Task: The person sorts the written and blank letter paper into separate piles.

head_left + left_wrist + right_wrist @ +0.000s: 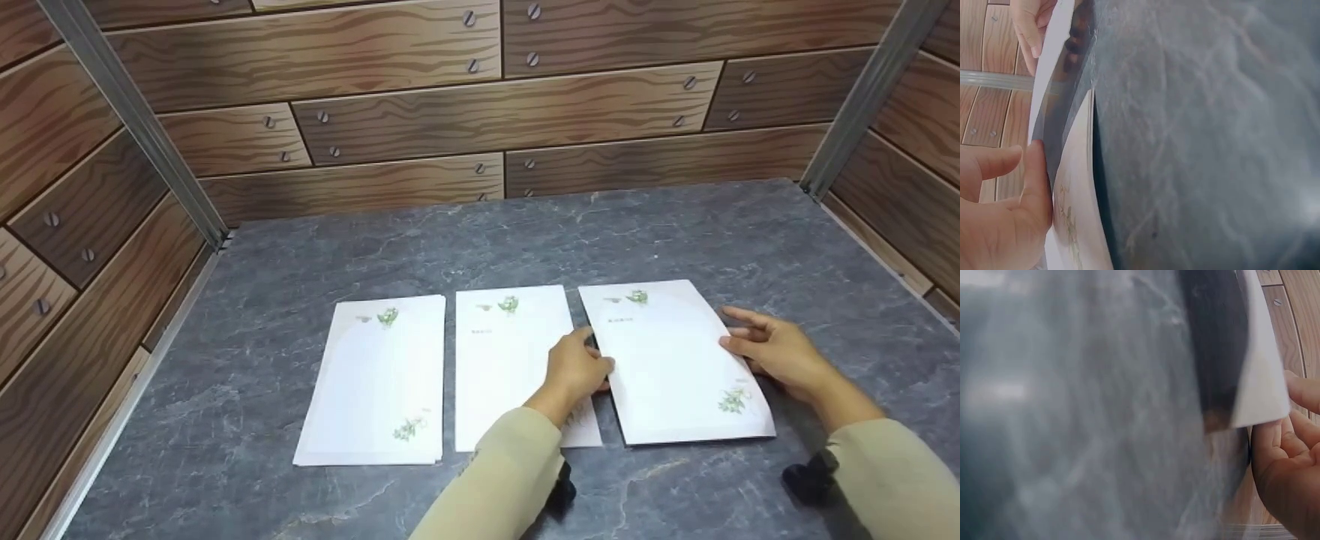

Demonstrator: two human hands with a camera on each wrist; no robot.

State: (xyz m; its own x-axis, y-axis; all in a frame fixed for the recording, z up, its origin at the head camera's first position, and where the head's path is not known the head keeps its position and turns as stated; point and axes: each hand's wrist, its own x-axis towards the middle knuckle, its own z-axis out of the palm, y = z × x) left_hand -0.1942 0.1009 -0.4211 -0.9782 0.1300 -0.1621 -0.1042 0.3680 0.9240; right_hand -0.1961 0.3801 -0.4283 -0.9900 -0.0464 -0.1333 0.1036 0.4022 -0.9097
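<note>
A white sheet of printed stationery paper (667, 360), with green leaf drawings at two corners, is held between both hands at the right of the row. My left hand (576, 367) has its thumb over the sheet's left edge and fingers beneath, above the middle paper. At the opposite edge my right hand (780, 352) pinches the sheet, thumb on top. That side bows upward, and the right wrist view shows a dark gap under the paper (1264, 382). The middle paper (510, 367) lies flat, partly covered by the left hand and sleeve; its layered edge (1090, 129) shows in the left wrist view.
A third stack of the same paper (375, 382) lies at the left, its edges slightly uneven. The grey marbled tabletop (420, 247) meets wood-patterned walls (397, 75) at the back and sides. Metal posts (142, 127) stand at the corners.
</note>
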